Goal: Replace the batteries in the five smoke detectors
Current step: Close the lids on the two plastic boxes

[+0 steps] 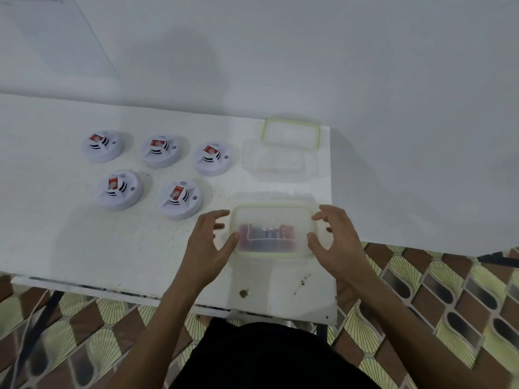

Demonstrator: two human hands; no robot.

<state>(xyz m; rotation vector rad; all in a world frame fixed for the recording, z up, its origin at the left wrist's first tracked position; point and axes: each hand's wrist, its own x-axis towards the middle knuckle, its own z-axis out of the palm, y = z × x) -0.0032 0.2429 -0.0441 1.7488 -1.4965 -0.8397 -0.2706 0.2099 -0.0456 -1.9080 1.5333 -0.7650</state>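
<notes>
Several white round smoke detectors [179,198] lie in two rows on the left half of the white table [84,242], each with a red-labelled battery showing on top. A translucent box with a green-rimmed lid [271,231] sits near the table's front right and holds several dark and red batteries. My left hand [206,242] is at the box's left side, fingers spread and curved, the thumb touching its edge. At the right side is my right hand [335,240], with thumb and fingertips against the lid's rim. Neither hand visibly grips the box.
An empty translucent box [276,161] stands at the back right of the table, with its green-rimmed lid [290,133] just behind it. The white wall rises close behind. The table's right edge runs just right of my right hand, above a patterned floor.
</notes>
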